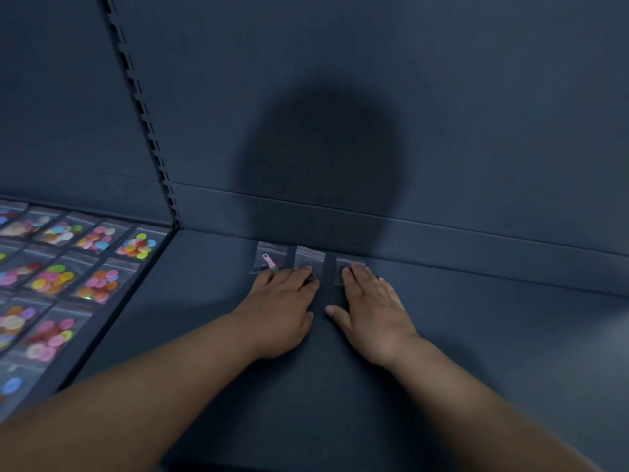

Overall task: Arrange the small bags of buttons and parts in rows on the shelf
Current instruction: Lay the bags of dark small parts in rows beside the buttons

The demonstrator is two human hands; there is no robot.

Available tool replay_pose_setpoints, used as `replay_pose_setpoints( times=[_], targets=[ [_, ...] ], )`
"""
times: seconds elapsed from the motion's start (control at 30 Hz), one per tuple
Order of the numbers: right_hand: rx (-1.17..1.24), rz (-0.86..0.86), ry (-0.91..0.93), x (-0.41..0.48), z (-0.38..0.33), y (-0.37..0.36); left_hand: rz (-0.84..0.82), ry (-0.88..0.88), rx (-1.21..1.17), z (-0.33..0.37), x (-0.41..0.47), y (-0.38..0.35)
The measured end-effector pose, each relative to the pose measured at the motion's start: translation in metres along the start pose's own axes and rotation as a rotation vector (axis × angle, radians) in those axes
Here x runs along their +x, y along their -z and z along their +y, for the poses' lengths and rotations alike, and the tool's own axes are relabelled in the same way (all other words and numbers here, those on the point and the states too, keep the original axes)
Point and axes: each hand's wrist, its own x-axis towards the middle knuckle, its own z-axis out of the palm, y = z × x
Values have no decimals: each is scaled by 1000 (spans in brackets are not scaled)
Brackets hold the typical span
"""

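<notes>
Both hands lie flat with the fingers straight and close together, gripping nothing. The left hand [280,311] has its fingertips on the near edges of 2 small clear bags: the left bag [269,257], which shows a pink zipper pull inside, and the middle bag [309,256]. The right hand [372,311] presses its fingertips on the right bag [350,262], whose contents I cannot make out. The 3 bags sit in 1 row at the far edge of the dark shelf [493,335], against the back panel [442,131], with narrow gaps between them.

These look like light, thin, floppy plastic with a few hard bits inside, and likely slippery on the smooth shelf. They should slide under a light flat press, so I would nudge them from the flat near edge rather than pinch, and lift by a corner if needed.

Far left, beyond the slotted rail [146,124], button bags [98,284] lie in rows on the neighbouring shelf.
</notes>
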Motion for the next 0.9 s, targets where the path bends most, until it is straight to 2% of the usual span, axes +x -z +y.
replay_pose_setpoints(
  times=[0.23,0.5,0.67,0.9],
  targets=[
    [-1,34,-4,-4,-4,3,35,7,-36,-1,-2,1],
    [-81,147,108,-22,-58,29,223,77,12,-21,-53,21],
    [-72,289,259,-29,-132,45,311,196,117,-67,-123,45],
    [-82,296,423,-46,-293,41,398,396,129,-160,-276,66]
  ],
)
